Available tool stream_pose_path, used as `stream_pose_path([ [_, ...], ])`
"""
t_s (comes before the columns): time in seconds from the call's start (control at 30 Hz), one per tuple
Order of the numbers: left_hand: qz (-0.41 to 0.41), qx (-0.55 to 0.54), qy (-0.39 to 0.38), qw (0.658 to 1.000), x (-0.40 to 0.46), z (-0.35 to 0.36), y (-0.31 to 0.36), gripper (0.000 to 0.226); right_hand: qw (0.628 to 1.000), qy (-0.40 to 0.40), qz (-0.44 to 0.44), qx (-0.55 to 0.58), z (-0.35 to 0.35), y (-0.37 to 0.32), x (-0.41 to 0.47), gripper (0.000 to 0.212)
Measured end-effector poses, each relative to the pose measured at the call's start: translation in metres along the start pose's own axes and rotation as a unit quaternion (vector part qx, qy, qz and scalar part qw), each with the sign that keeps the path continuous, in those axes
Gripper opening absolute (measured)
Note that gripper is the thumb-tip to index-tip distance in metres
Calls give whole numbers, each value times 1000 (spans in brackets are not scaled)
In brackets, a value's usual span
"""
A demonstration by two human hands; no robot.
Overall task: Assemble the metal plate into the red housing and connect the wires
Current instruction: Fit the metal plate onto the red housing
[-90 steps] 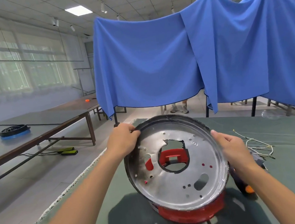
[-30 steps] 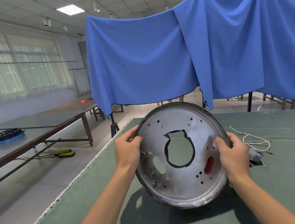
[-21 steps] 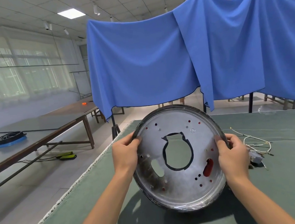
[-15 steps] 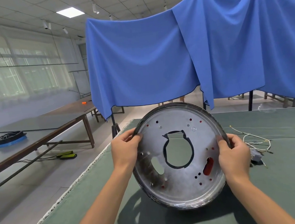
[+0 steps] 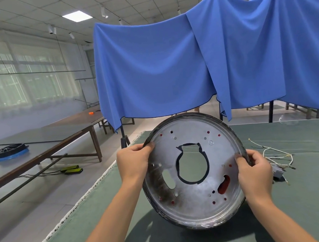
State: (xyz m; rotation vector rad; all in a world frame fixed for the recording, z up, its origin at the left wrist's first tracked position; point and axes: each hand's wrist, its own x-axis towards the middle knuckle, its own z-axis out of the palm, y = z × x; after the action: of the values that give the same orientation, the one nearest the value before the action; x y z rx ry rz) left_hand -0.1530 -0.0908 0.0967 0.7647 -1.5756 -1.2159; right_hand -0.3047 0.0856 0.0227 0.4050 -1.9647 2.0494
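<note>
both hands gripped the round silver metal plate (image 5: 198,200), held tilted above the green-covered table (image 5: 314,212): left hand (image 5: 133,163) curled on its upper-left rim, right hand (image 5: 255,173) pinching the right rim (red showing through holes). white wires (image 5: 273,154) lay beyond, right.

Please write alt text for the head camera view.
Both hands, left hand and right hand, grip the rim of a round metal plate, tilted up above a green table cover. White wires lie to its right; blue cloth hangs behind.
</note>
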Motion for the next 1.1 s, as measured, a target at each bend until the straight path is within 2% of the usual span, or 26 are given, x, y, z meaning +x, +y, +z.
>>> stream_pose_path([
  [0.1, 12, 12, 5, 1000, 1, 2, -1, 8, 1000, 2, 5, 12, -1, 1, -1, 9],
  [0.23, 24, 17, -1, 1000, -1, 6, -8, 3, 1000, 17, 13, 18, -2, 3, -2, 4],
  [0.53, 62, 42, -9, 997, -8, 14, -13, 23, 998, 55, 31, 29, -9, 4, 4, 3],
  [0.7, 62, 44, -29, 997, -12, 11, -12, 59, 999, 26, 12, 37, -5, 1, 1, 4],
  [1.1, 51, 23, -17, 998, -12, 8, -8, 54, 998, 52, 15, 37, -7, 1, 0, 4],
])
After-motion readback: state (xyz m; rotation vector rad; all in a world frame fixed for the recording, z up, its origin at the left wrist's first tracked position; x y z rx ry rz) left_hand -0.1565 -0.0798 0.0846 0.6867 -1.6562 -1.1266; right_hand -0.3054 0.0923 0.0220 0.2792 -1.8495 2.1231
